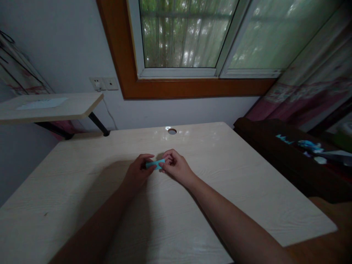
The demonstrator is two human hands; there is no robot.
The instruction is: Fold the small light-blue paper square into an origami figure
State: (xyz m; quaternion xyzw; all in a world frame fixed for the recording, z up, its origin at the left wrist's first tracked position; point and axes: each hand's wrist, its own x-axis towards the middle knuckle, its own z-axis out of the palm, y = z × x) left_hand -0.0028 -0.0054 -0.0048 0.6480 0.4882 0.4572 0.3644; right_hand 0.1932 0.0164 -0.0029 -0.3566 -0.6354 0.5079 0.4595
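A small light-blue strip [156, 164], which looks like folded paper, is held between my two hands just above the table [236, 176]. My left hand [139, 169] pinches its left end between thumb and fingers. At the other end, my right hand [176, 165] grips the strip with the thumb in front and the fingers curled behind. The strip lies nearly level, its right end slightly higher. Parts of both ends are hidden by my fingers.
A raised shelf [82, 106] on black legs stands at the back left, with a pale sheet [42, 103] on it. A round cable hole [172, 131] is near the table's back edge. To the right, a dark cabinet [269, 154] bears several small items. A window [187, 36] is ahead.
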